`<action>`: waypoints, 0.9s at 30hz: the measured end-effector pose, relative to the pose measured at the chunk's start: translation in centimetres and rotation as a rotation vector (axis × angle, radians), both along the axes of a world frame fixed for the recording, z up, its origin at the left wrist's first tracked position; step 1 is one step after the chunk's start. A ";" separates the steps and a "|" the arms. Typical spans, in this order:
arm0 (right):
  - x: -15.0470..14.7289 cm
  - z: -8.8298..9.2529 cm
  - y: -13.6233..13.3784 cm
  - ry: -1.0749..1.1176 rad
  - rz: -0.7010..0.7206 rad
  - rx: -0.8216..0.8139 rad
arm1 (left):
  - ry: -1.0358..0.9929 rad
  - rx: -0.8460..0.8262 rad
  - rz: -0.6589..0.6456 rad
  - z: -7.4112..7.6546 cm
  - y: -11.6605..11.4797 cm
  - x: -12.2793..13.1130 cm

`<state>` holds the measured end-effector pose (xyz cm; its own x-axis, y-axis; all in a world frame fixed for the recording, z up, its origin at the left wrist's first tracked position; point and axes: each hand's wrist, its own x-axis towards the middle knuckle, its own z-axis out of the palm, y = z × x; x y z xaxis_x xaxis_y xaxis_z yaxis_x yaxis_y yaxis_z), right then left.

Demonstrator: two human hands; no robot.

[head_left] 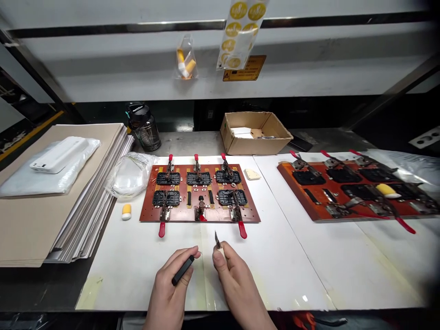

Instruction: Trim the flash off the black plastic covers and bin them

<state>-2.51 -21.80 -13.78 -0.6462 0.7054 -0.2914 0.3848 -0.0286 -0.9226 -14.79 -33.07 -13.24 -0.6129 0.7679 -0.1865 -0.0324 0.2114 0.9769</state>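
Observation:
My left hand point(170, 286) is closed around a small black rectangular piece point(183, 270), above the white sheet near the front edge. To its right, my right hand point(237, 279) grips a knife point(217, 240) with a pale handle, its blade pointing up and away. The two hands are apart. Beyond them lies a reddish-brown fixture board point(178, 215) with red-handled toggle clamps point(242, 229). Several black plastic parts point(198, 178) sit on it under clamps. The lower middle position holds no such part, and its clamp point(201, 211) shows a red handle.
A second clamp board point(319, 211) lies right, with a yellow-and-white piece point(388, 190) on it. Stacked cardboard point(30, 229) stands left, near a plastic bag point(129, 174), a yellow-and-white piece point(126, 211) and a dark bottle point(146, 130). A carton point(254, 145) and a cream block point(252, 174) sit behind.

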 end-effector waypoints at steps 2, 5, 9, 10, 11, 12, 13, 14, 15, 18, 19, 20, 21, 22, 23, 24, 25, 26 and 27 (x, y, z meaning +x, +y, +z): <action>-0.5 0.5 -0.2 0.099 0.006 0.010 | -0.025 -0.001 -0.013 0.0 0.2 0.2; -1.6 1.1 -0.2 0.172 0.059 0.086 | -0.077 -0.016 -0.062 -0.1 0.4 0.4; -2.3 0.5 -0.8 0.145 -0.055 0.103 | -0.270 0.010 0.110 -0.2 0.3 0.2; -2.3 0.1 -1.2 0.151 -0.077 0.073 | -0.346 0.053 0.183 -0.3 0.2 0.1; -2.3 -0.3 -1.6 0.170 -0.078 0.036 | -0.418 0.104 0.254 -0.3 0.2 0.1; -2.2 -0.6 -2.1 0.199 -0.055 -0.009 | -0.477 0.153 0.313 -0.4 0.1 0.0; -2.2 -0.9 -2.5 0.230 -0.022 -0.062 | -0.516 0.192 0.358 -0.5 0.0 -0.1; -2.2 -1.1 -2.7 0.257 0.001 -0.118 | -0.528 0.213 0.385 -0.6 -0.1 -0.2; -2.2 -1.1 -2.8 0.274 0.002 -0.166 | -0.512 0.216 0.394 -0.6 -0.3 -0.3; -2.0 -0.5 -1.8 0.244 -0.055 -0.159 | -0.352 0.109 0.277 -0.7 -1.0 -0.7; -1.9 0.0 -1.3 0.225 -0.042 -0.107 | -0.302 0.047 0.165 -0.7 -1.3 -0.8; -1.7 0.5 -0.8 0.208 0.011 -0.054 | -0.264 -0.014 0.035 -0.5 -1.6 -0.8; -1.6 1.1 -0.5 0.196 0.105 -0.007 | -0.241 -0.071 -0.087 -0.3 -1.9 -0.8; -1.5 1.7 -0.2 0.187 0.212 0.036 | -0.233 -0.116 -0.187 -0.1 -2.0 -0.8; -1.4 2.2 0.0 0.184 0.299 0.075 | -0.231 -0.140 -0.255 0.1 -2.1 -0.8; -1.3 2.7 0.1 0.180 0.342 0.114 | -0.225 -0.144 -0.288 0.2 -2.1 -0.8; -1.1 3.0 0.1 0.176 0.331 0.153 | -0.214 -0.137 -0.293 0.3 -2.0 -0.8; -1.0 3.3 0.0 0.170 0.280 0.188 | -0.197 -0.122 -0.285 0.3 -1.9 -0.8; -0.9 3.4 -0.2 0.161 0.222 0.203 | -0.174 -0.105 -0.267 0.3 -1.8 -0.8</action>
<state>-3.42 -22.00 -10.42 -0.8169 0.5753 -0.0417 0.2104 0.2298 -0.9502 -15.61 -34.91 -12.98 -0.3447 0.8683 -0.3568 -0.1264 0.3337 0.9342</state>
